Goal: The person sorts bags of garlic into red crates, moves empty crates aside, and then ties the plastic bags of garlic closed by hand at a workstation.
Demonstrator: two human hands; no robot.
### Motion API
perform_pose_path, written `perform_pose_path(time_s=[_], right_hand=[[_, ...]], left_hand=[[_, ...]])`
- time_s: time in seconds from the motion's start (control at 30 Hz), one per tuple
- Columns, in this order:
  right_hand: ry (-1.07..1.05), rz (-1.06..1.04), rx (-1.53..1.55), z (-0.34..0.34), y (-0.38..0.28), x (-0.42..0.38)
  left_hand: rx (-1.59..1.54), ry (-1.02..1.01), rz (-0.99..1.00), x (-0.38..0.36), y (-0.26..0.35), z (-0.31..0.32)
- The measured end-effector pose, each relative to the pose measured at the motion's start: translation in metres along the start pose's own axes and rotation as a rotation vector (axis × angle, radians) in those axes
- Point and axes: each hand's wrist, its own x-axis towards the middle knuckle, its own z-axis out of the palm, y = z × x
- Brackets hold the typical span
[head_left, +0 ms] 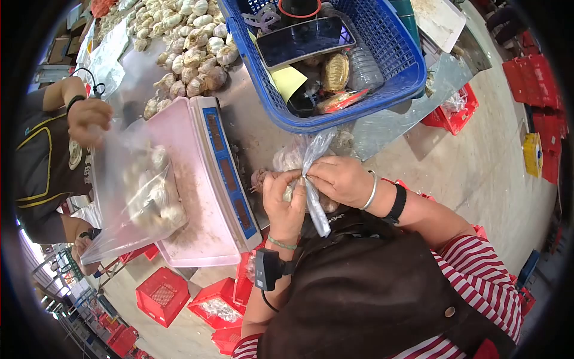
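Note:
A transparent plastic bag of garlic lies at the table's near edge, its neck twisted and its loose ends sticking out above and below my fingers. My left hand pinches the neck from the left, thumb and forefinger closed. From the right, my right hand grips the same spot, its fingers bunched together. The fingertips of both hands nearly meet there. Left of my hands stands a pink weighing scale with a blue display strip. Another bag of garlic rests on it, its opening held by a co-worker's hand.
Beyond my hands, a blue basket holds a phone, a plastic bottle and small packets. Loose garlic bulbs are heaped at the back left. Red crates stand on the floor below, with more at the far right.

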Motion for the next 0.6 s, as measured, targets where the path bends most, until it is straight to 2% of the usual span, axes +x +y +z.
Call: perform_pose_path(time_s=[0.07,0.17,0.33,0.6], right_hand=[[-0.042,-0.013,-0.022,-0.002,0.000,0.003],[-0.087,-0.041,-0.053,-0.001,0.001,0.006],[-0.127,-0.033,-0.127,0.004,0.003,0.006],[0.010,0.102,0.093,0.013,0.007,0.000]], left_hand=[[0.177,-0.006,0.150,0.000,0.000,-0.002],[0.291,-0.019,0.228,0.003,0.003,-0.005],[0.347,-0.036,0.225,0.001,0.000,-0.004],[0.366,-0.030,0.300,0.005,0.003,-0.003]])
